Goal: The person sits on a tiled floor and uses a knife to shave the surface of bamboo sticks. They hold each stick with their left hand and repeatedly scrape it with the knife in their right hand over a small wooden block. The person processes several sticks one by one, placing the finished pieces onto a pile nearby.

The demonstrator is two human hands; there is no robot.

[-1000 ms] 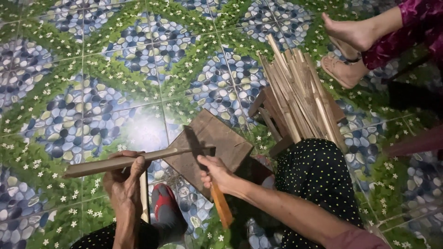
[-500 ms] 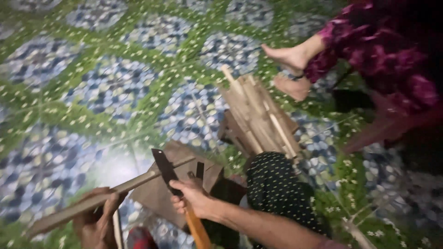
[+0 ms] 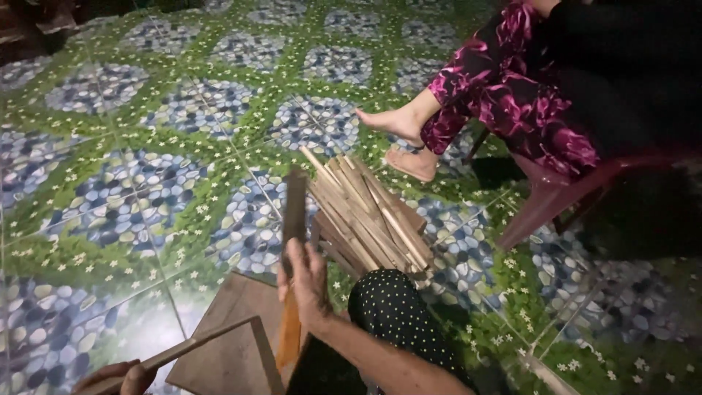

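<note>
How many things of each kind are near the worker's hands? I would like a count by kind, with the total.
Long cleaver with orange wooden handle, in the right hand: 1
Long split wooden stick, in the left hand: 1
Flat brown wooden board: 1
Pile of pale split wooden sticks: 1
Total: 4

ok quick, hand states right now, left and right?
Left hand: closed on the long wooden strip, at the frame's lower edge.
Right hand: closed on the cleaver, blade raised, orange handle below.
</note>
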